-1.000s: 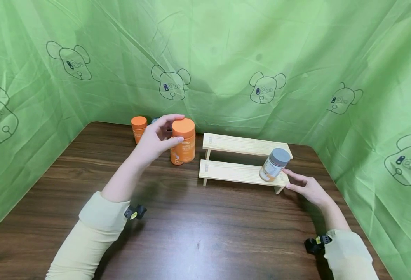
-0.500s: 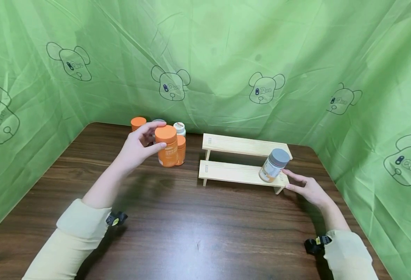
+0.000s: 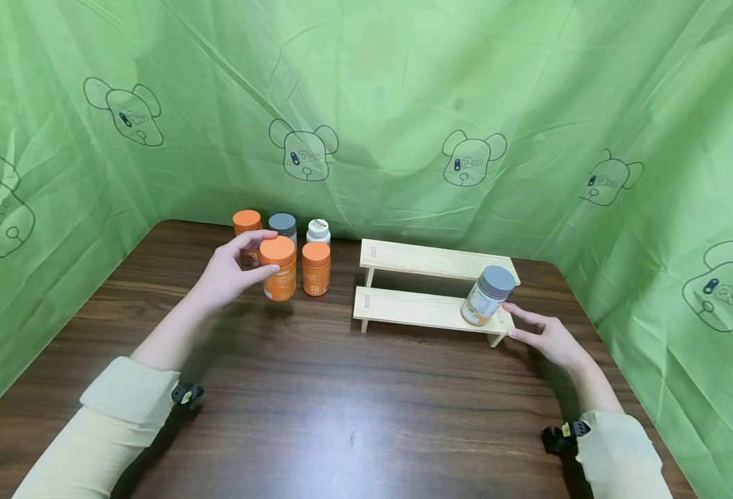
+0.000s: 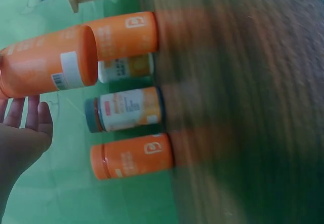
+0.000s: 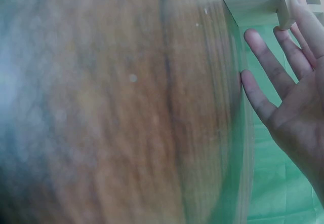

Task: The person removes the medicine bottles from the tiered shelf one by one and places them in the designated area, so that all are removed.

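In the head view my left hand [image 3: 226,274] grips an orange bottle [image 3: 279,278] near its top, thumb and fingers around it. The left wrist view shows this bottle's base clear of the table. To its right another orange bottle [image 3: 316,270] stands upright. Behind are a grey-capped bottle [image 3: 283,225], a white bottle [image 3: 319,232] and a third orange bottle [image 3: 247,221], partly hidden by my hand. My right hand [image 3: 550,339] touches the right end of the lower wooden shelf [image 3: 416,306], fingers extended. A grey-lidded bottle [image 3: 488,294] stands on that shelf, tilted in view.
Behind the lower shelf is a higher wooden shelf [image 3: 435,258]. Both stand on a dark wood table [image 3: 354,395]. Green cloth [image 3: 391,90] with bear drawings hangs around the back and sides.
My left hand has carried the orange bottle leftward and a little lower, away from the shelves. The other orange, grey-capped and white bottles have come into fuller view. My right hand stays at the shelf.
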`<state>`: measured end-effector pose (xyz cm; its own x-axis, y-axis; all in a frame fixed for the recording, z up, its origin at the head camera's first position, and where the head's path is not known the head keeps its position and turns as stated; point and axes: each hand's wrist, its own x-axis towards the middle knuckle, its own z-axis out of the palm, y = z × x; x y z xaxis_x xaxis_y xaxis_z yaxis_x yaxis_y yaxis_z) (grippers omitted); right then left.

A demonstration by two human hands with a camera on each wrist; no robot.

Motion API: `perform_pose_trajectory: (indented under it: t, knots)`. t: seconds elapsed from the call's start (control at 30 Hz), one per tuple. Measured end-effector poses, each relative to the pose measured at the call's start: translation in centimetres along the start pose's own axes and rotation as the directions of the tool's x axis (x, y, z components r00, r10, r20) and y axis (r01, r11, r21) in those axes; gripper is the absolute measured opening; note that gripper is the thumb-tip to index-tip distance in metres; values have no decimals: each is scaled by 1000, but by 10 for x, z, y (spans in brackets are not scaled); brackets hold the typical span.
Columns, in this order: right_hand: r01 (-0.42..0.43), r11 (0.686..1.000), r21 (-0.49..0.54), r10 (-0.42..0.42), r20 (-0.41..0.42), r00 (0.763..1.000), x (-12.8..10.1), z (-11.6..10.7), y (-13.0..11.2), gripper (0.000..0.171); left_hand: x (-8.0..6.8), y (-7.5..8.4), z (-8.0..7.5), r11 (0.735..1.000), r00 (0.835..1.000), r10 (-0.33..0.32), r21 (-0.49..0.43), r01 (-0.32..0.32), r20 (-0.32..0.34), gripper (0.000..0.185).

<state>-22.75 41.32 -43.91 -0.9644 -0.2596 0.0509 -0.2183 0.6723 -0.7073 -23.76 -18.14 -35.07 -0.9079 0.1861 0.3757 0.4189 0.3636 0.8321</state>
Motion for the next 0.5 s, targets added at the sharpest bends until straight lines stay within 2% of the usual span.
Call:
perform_pose_trajectory:
  t: [0.2, 0.5]
  knots:
    - [-18, 1000, -13, 18, -2, 1000, -1, -1, -2, 55, 7, -36, -1, 998, 999, -45, 43, 45, -8, 54]
    - [-24, 999, -29, 24, 2, 1000, -1, -1, -4, 55, 14, -63, -1, 989, 992, -124, 77, 123, 15, 53]
